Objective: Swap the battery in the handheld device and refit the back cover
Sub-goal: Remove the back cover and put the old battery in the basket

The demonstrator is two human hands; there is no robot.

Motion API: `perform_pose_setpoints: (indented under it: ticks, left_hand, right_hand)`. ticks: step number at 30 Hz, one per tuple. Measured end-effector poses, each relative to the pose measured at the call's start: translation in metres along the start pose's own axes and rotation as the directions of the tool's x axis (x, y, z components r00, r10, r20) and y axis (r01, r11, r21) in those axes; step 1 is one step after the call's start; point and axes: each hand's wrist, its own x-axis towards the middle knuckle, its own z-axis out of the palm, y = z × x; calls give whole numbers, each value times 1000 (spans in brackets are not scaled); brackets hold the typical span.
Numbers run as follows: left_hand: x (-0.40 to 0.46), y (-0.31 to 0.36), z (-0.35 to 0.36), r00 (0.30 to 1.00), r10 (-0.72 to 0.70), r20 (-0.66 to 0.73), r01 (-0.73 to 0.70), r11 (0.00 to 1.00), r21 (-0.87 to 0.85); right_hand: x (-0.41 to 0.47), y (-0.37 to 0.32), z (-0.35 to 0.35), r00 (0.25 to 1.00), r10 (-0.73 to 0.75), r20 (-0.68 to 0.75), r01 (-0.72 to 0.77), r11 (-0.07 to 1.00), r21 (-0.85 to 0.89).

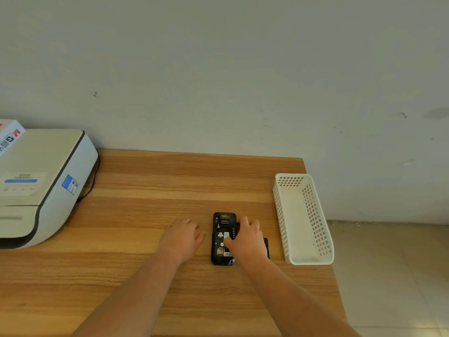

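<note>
A black handheld device (221, 233) lies face down on the wooden table, back cover off, with its inner labels and contacts exposed. My right hand (246, 239) rests over the device's right side, thumb on the open compartment. It also covers a flat black piece (266, 246) lying just to the right of the device. Whether that piece is the cover or a battery I cannot tell, nor whether the fingers grip it. My left hand (182, 235) lies palm down on the table left of the device, fingers spread, holding nothing.
A white perforated plastic basket (281, 215) stands near the table's right edge, close to my right hand. A white printer (43, 181) with a black cable occupies the back left. A grey wall runs behind the table (170, 181); tiled floor lies to the right.
</note>
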Motion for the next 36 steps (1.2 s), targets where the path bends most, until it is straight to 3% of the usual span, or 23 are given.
perform_pose_setpoints:
  ticks: [9,17,24,30,36]
  left_hand:
    - [5,26,-4,999,-18,45,16,999,34]
    - [9,36,4,997,-34,62,33,999,15]
    - [10,37,7,997,-53,51,52,999,15]
    - [10,37,8,996,-69,48,68,997,22]
    - [14,33,12,995,-83,57,83,996,16]
  right_hand:
    - [13,48,-78,977,47,-207,-43,999,21]
    - [29,85,-107,969,63,-237,-62,998,13]
    - [45,106,-105,978,102,-183,-110,993,-34]
    - [59,123,-92,989,135,-57,-142,977,-158]
    - [67,135,-78,987,157,29,-150,974,-171]
